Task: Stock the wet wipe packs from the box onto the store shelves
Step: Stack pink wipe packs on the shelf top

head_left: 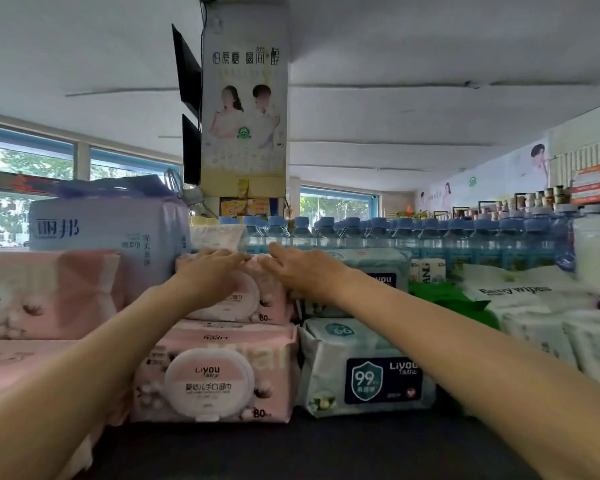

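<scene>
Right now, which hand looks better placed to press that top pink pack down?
Probably the left hand: it lies flat over the upper pink pack, while the right hand only touches its right edge.

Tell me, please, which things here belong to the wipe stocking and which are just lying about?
In the job: left hand and right hand on the top pink pack; lower pink pack; teal packs.
Lying about: water bottles; blue tissue bundle.

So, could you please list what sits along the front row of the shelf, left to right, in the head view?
Lower pink wet wipe pack → blue-label 99 wipe pack → white wipe packs.
</scene>
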Tool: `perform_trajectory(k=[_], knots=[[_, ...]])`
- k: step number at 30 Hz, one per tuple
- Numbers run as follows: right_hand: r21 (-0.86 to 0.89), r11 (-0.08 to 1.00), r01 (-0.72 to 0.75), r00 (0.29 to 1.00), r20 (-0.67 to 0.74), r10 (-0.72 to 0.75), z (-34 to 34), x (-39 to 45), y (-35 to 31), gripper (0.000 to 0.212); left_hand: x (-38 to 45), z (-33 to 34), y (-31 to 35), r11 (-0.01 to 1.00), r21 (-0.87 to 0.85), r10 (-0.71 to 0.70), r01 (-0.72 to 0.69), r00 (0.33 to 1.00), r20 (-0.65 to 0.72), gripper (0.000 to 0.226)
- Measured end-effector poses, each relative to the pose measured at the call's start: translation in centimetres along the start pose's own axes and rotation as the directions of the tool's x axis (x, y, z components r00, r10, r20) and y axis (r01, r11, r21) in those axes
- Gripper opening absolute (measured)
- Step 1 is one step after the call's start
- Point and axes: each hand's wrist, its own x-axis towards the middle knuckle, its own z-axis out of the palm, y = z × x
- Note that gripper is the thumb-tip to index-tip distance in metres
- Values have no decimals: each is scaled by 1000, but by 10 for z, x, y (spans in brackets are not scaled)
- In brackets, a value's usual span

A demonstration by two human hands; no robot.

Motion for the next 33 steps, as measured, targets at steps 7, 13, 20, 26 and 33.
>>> perform_trajectory(k=[7,13,20,26,33], knots=[[-120,989,-89,993,73,98,5,19,-7,51,0,8,-12,996,90,-16,24,995,-97,55],[-68,965,-255,965,42,258,-25,-12,-17,53,-15,-1,19,998,-39,-53,47,984,-172,49],[-32,802,-596,799,78,597,-82,-121,-21,50,-52,-24,128,864,-333,294,-377,916,-274,37],[-124,511,-851,401,475,783,-144,-323,-77,43,-148,-17,264,484,-539,688,-689,680,-253,32],[-504,2,-864,-377,649,661,-279,-558,-242,38,-379,-24,407,-49,-626,982,-779,78,-174,30]])
